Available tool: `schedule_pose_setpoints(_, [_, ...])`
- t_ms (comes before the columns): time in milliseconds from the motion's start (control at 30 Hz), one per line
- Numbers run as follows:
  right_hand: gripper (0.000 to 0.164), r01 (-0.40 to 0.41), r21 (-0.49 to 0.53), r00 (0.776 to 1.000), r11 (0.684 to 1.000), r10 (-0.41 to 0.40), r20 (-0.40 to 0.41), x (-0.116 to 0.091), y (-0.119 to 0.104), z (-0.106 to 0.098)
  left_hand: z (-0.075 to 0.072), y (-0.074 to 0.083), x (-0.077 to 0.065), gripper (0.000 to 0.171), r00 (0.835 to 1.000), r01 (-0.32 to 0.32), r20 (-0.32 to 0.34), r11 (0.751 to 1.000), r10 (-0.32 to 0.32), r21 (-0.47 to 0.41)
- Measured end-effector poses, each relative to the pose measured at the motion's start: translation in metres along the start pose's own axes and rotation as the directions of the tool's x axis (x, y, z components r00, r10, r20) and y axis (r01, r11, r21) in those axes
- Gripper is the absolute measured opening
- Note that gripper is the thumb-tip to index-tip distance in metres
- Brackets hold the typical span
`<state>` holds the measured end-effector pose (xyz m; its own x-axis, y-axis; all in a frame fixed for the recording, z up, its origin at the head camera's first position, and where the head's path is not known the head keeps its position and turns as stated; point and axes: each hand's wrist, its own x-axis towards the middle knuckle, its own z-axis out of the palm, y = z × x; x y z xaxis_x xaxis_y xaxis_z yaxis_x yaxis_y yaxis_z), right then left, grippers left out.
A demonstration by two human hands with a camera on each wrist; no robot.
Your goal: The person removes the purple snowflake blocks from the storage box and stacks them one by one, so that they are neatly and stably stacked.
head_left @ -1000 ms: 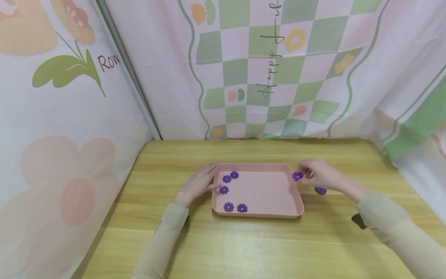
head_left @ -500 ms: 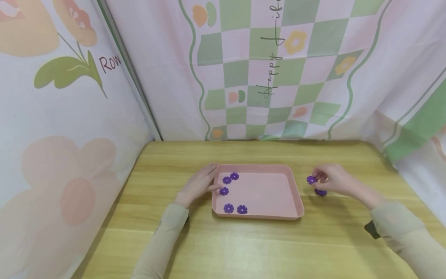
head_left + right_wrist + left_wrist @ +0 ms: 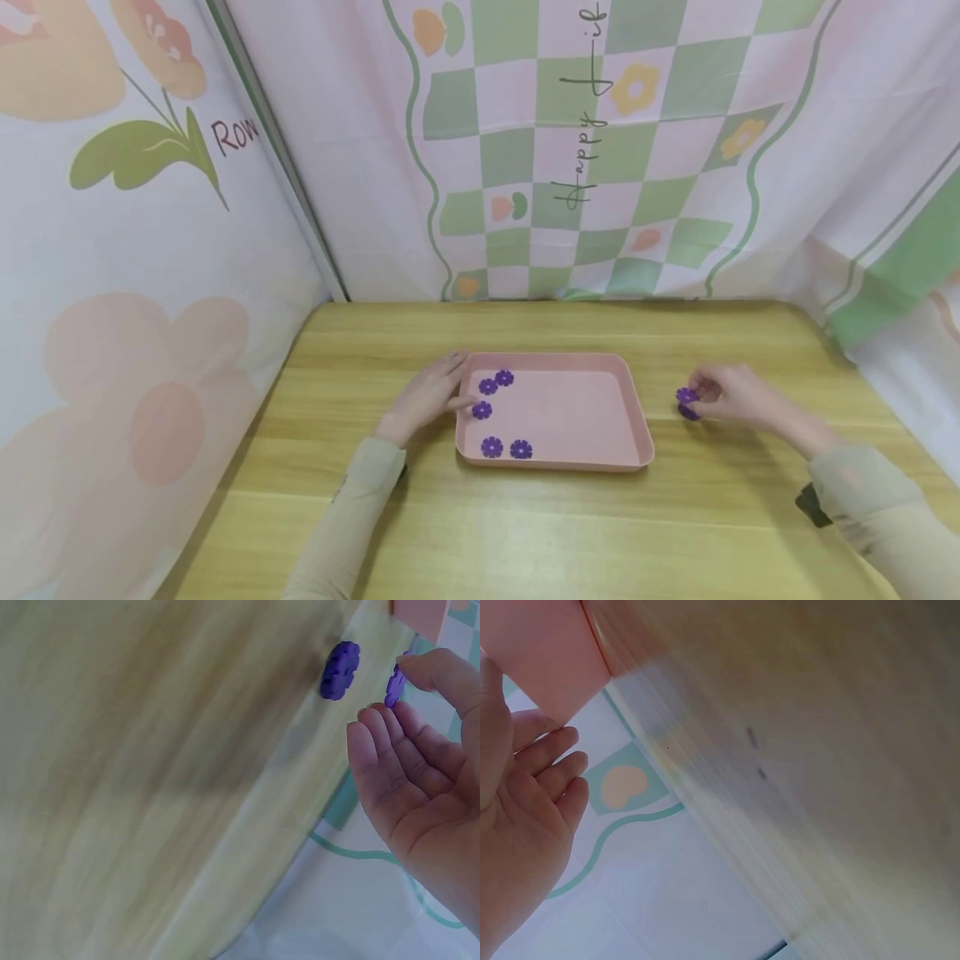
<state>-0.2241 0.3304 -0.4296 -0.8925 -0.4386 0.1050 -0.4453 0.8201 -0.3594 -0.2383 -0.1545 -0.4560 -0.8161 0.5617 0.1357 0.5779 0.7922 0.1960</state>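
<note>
My right hand (image 3: 731, 397) pinches a purple snowflake disc (image 3: 684, 395) between thumb and fingers, to the right of the tray. Just under it a second purple snowflake disc (image 3: 341, 671) lies on the table, partly covered by the held one in the head view. The right wrist view shows the pinched disc edge-on and apart from the other. My left hand (image 3: 423, 397) rests on the left rim of the pink tray (image 3: 577, 417), fingers extended along the outside and thumb reaching over the rim. Close to that thumb tip sits a purple disc (image 3: 482, 411) inside the tray.
More purple discs lie in the tray: two touching at the back left (image 3: 489, 387), and two at the front left (image 3: 521, 450). The wooden table (image 3: 540, 533) meets a patterned curtain (image 3: 510, 150) behind and a printed cloth (image 3: 150, 250) at the left.
My right hand has moved right, from beside the tray's right rim to above the disc on the table, still pinching its disc. The left hand and the tray have stayed in place.
</note>
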Motion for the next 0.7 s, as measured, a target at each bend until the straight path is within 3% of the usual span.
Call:
schedule_pose_setpoints(433, [0.027,-0.062,-0.010,0.997,0.998,0.062,0.042,-0.006,0.007,0.008,-0.001,0.000,-0.001,0.080,1.000,0.006,0.011,1.000,-0.006,-0.016])
schedule_pose_setpoints(700, [0.024,-0.035,-0.010,0.999,0.999,0.035,0.020,-0.007,0.012,0.013,0.001,-0.001,0.001,0.080,1.000,0.017,0.011,1.000,-0.017,-0.017])
